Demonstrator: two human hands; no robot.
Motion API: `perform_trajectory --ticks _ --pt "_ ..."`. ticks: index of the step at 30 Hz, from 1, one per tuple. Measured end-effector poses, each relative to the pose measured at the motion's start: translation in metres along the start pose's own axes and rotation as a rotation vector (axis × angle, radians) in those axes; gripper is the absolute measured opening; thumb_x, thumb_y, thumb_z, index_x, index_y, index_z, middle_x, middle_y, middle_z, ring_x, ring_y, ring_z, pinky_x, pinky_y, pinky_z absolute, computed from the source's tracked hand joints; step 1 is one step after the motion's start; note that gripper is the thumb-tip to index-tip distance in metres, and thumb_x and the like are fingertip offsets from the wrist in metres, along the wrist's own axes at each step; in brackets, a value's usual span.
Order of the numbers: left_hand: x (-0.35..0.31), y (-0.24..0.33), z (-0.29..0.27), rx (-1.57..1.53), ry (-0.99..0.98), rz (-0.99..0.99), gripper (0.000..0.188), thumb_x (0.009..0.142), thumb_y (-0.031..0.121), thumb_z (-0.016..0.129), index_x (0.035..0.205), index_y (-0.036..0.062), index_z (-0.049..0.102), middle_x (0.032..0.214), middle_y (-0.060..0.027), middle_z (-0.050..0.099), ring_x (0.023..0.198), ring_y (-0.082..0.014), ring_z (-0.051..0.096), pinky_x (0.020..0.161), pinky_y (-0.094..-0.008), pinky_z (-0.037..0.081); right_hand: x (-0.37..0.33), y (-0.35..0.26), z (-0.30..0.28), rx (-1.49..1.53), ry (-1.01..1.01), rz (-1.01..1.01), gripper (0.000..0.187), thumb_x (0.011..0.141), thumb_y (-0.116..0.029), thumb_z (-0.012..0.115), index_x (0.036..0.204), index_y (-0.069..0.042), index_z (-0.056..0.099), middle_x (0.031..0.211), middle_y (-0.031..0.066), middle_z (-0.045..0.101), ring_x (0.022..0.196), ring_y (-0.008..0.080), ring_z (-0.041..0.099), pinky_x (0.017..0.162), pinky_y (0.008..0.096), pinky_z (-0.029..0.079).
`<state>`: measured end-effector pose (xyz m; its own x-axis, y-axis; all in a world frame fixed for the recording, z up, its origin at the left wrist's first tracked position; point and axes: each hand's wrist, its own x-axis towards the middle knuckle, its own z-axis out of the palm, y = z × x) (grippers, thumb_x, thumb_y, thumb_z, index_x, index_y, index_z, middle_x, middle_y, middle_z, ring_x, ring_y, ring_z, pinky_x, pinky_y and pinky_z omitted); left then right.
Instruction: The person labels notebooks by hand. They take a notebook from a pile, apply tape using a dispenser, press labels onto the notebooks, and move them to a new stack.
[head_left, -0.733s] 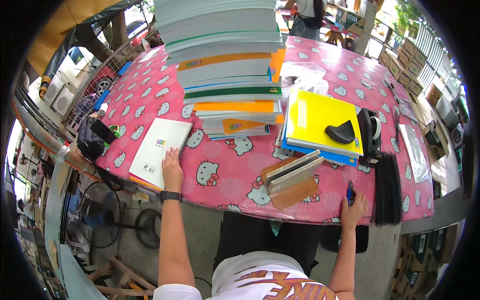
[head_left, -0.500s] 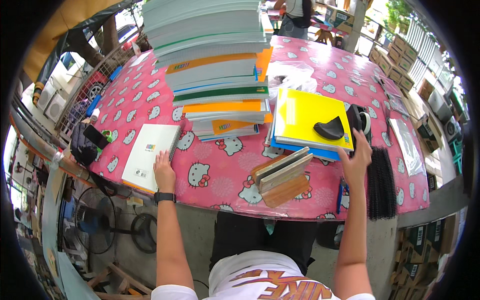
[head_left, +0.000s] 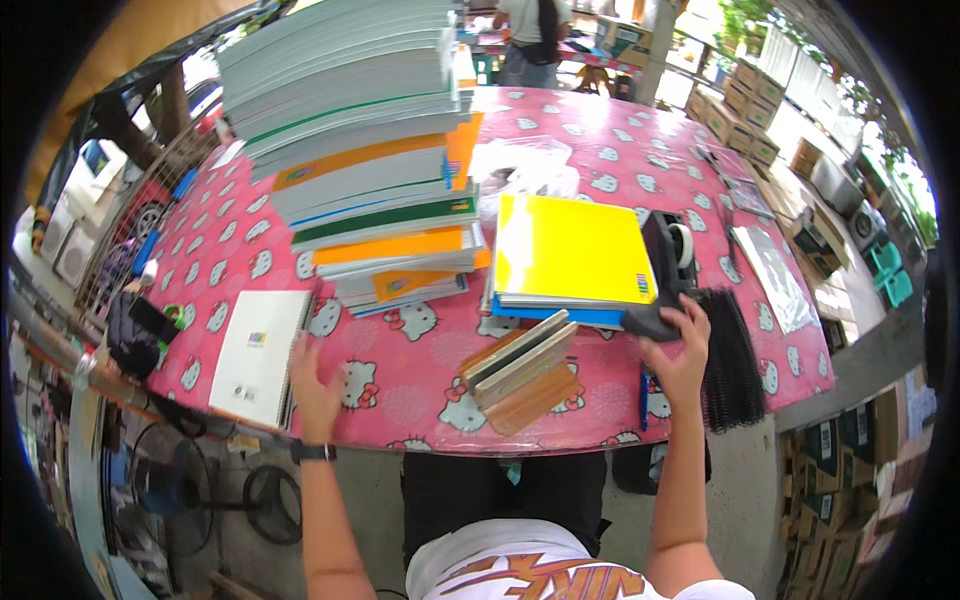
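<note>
My right hand (head_left: 685,345) is closed on a black curved, wedge-shaped piece (head_left: 652,322), just off the front right corner of a yellow-covered notebook (head_left: 575,245). That notebook tops a small pile with blue and white edges. A black tape dispenser (head_left: 660,250) stands against the pile's right side. My left hand (head_left: 317,385), slightly blurred, has its fingers apart and holds nothing. It is beside the bound edge of a white spiral notebook (head_left: 257,350). Between my hands, several wooden blocks (head_left: 525,370) lean together near the table's front edge.
A tall stack of notebooks (head_left: 370,190) rises at the left centre. Black plastic binding coils (head_left: 733,360) lie right of my right hand, a blue cutter (head_left: 645,400) just below it. Clear plastic (head_left: 775,280) lies far right. A person (head_left: 530,40) stands behind the pink-covered table (head_left: 400,375).
My right hand has taken the black curved piece off the yellow notebook and drawn it nearer. My left hand has left the white notebook's cover for its right side. The view has shifted.
</note>
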<state>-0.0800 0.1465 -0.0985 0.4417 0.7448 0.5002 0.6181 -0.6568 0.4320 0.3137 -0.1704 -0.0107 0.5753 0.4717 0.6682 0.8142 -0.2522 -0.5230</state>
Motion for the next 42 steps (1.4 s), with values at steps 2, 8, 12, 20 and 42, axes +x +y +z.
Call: perform_trajectory --ticks 2,8,12,20,42 --pt "-0.010 0.081 0.003 -0.560 -0.240 0.003 0.071 0.070 0.023 0.076 0.131 0.0035 0.044 0.135 -0.0148 0.043 0.125 -0.0270 0.041 0.102 -0.0395 0.034 -0.048 0.018 -0.016 -0.144 -0.009 0.097 0.047 0.058 -0.017 0.077 0.099 -0.002 0.059 0.124 0.0187 0.045 0.116 0.0360 0.041 0.098 0.0426 0.034" --pt "-0.027 0.177 0.050 -1.050 -0.533 -0.167 0.058 0.075 0.008 0.073 0.126 0.0035 0.045 0.120 -0.0075 0.054 0.107 -0.0140 0.051 0.093 -0.0294 0.042 -0.058 0.023 -0.015 -0.354 -0.071 0.128 0.050 0.065 -0.024 0.074 0.107 -0.002 0.057 0.126 0.0175 0.046 0.118 0.0355 0.039 0.097 0.0445 0.033" --pt "0.000 0.161 0.039 -1.205 -0.704 -0.081 0.051 0.079 0.002 0.067 0.125 0.0040 0.047 0.116 -0.0059 0.057 0.107 -0.0141 0.053 0.093 -0.0296 0.042 0.007 0.003 0.021 -0.215 -0.133 -0.115 0.044 0.074 -0.020 0.067 0.114 -0.005 0.056 0.127 0.0125 0.051 0.117 0.0299 0.045 0.099 0.0435 0.031" --pt "0.009 0.171 0.017 -1.171 -0.443 -0.011 0.055 0.075 -0.001 0.062 0.127 0.0032 0.047 0.127 -0.0062 0.051 0.119 -0.0182 0.047 0.100 -0.0347 0.037 0.032 0.006 0.076 -0.300 -0.243 -0.374 0.026 0.075 -0.018 0.067 0.099 -0.008 0.065 0.101 0.0095 0.065 0.094 0.0251 0.061 0.081 0.0378 0.045" --pt "0.036 0.229 -0.066 -1.208 -0.490 0.080 0.028 0.083 0.007 0.065 0.108 -0.0012 0.058 0.101 -0.0049 0.064 0.091 -0.0126 0.058 0.081 -0.0274 0.045 -0.040 -0.002 0.008 0.890 -0.293 0.476 0.065 0.072 -0.018 0.076 0.127 -0.004 0.045 0.126 0.0090 0.049 0.108 0.0227 0.051 0.094 0.0371 0.039"
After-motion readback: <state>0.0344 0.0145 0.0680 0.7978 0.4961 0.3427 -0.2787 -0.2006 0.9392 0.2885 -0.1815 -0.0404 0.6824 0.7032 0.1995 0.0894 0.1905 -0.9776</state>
